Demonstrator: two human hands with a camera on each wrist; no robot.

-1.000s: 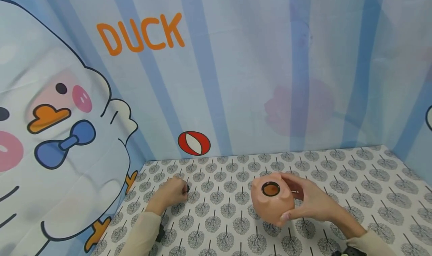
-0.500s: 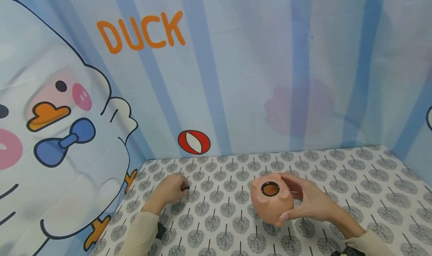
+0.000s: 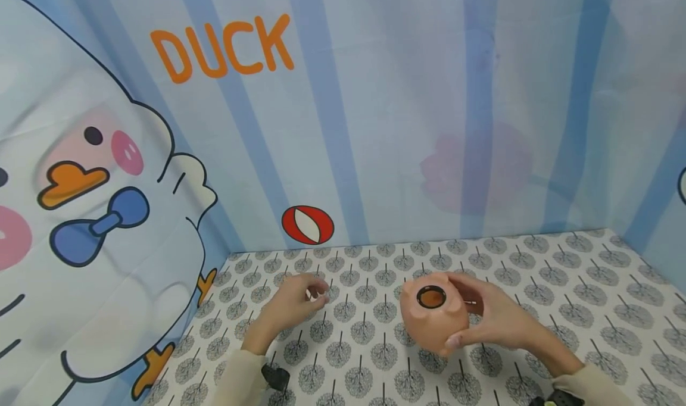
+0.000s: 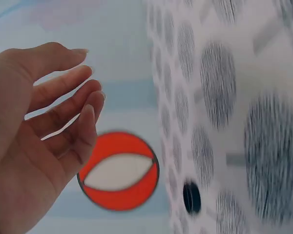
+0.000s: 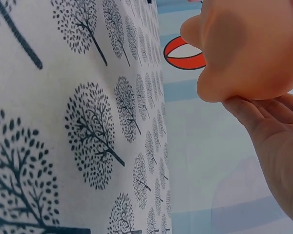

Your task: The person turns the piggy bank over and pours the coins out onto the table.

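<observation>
A pink piggy bank (image 3: pixel 431 331) is tipped over in my right hand (image 3: pixel 501 317), with its round black-rimmed hole (image 3: pixel 431 297) facing up toward my head. The thumb lies along its near side, and the other fingers reach round the far side. In the right wrist view the smooth pink body of the piggy bank (image 5: pixel 254 53) hangs beside the tabletop. My left hand (image 3: pixel 295 302) holds nothing; its fingers are loosely bent and spread apart. A small round black plug (image 4: pixel 191 197) stands on the cloth in the left wrist view; the left hand hides it from the head view.
The table is covered by a white cloth (image 3: pixel 370 352) printed with grey trees. Behind it hangs a blue striped curtain (image 3: pixel 396 126) with a red ball print (image 3: pixel 308 224) and a large duck figure on the left.
My left hand has let go of the black plug, loosened its fingers and moved a little to the right. The right hand and the piggy bank have stayed almost still.
</observation>
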